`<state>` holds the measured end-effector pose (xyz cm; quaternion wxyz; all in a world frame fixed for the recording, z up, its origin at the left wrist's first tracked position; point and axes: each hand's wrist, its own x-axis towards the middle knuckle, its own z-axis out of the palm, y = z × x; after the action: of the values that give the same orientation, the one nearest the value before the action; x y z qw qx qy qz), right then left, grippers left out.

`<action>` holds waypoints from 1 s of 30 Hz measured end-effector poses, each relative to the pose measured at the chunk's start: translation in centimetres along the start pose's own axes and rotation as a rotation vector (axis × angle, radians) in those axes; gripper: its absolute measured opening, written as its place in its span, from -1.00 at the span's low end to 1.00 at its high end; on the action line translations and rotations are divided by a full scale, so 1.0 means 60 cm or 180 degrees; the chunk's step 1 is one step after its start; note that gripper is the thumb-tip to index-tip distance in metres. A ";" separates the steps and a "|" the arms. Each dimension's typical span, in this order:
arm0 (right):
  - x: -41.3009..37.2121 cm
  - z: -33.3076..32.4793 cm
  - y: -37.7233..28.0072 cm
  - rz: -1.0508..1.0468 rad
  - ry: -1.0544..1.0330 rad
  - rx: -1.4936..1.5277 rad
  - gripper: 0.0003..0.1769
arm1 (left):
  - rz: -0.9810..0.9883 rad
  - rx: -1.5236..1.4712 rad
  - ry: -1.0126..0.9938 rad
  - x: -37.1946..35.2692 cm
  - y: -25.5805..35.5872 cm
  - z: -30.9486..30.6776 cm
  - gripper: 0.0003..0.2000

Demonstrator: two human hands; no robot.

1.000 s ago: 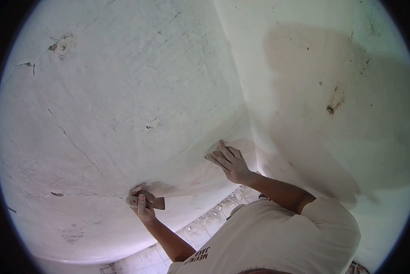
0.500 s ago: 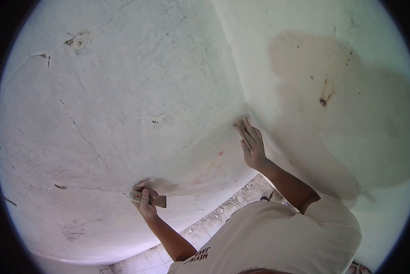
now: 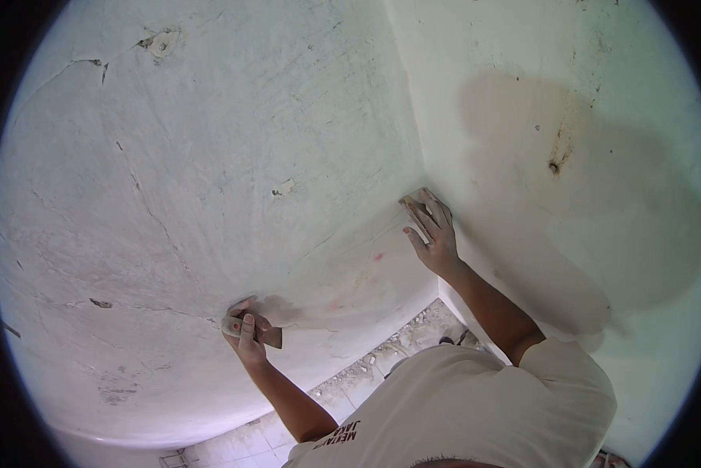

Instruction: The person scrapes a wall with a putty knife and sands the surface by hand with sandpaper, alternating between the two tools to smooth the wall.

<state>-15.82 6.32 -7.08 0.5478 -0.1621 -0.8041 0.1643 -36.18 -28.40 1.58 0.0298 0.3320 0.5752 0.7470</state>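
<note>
My left hand (image 3: pixel 245 341) is closed around a putty knife (image 3: pixel 271 336), its metal blade pointing right. The back of that grip is close to the white wall (image 3: pixel 210 234), where a crack runs. My right hand (image 3: pixel 438 248) presses a thin, flat sanding pad (image 3: pixel 414 200) against the same wall, right beside the corner. Its fingers are laid over the pad, with the thumb out to the side. What the pad is made of is hard to make out under the fingers.
An adjoining wall (image 3: pixel 522 210) stands at the right, with a rusty hole (image 3: pixel 553 167) and my shadow on it. Cracks and a chipped patch (image 3: pixel 161 44) mark the left wall. Rubble (image 3: pixel 413 331) lies along the floor's edge over pale tiles (image 3: pixel 237 446).
My right hand and the pad have slid slightly down the wall, and its thumb has spread away from the fingers. The left hand keeps the putty knife. The view has shifted a little.
</note>
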 end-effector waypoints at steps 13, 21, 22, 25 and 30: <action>0.023 -0.046 -0.028 0.0242 -0.0251 0.0334 -0.53 | 0.0164 -0.0154 0.0017 0.001 -0.010 -0.002 -0.70; -0.002 -0.018 -0.020 0.0579 -0.0021 0.0913 -0.53 | 0.0012 -0.0180 0.0018 -0.001 0.005 0.008 -0.70; -0.005 -0.011 -0.017 0.0501 0.0002 0.0974 -0.54 | 0.0046 -0.0197 0.0085 -0.001 0.006 0.012 -0.69; -0.010 0.010 -0.019 0.0318 0.0031 0.1115 -0.55 | 0.0007 -0.0096 0.0058 -0.001 0.002 0.002 -0.68; -0.033 0.050 -0.066 0.0321 -0.0092 0.1171 -0.56 | 0.0020 -0.0147 0.0049 0.000 0.005 0.007 -0.68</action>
<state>-18.24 1.64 -7.98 0.5477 -0.0970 -0.7592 0.3380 -35.85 -28.14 1.93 0.0307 0.3273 0.5570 0.7627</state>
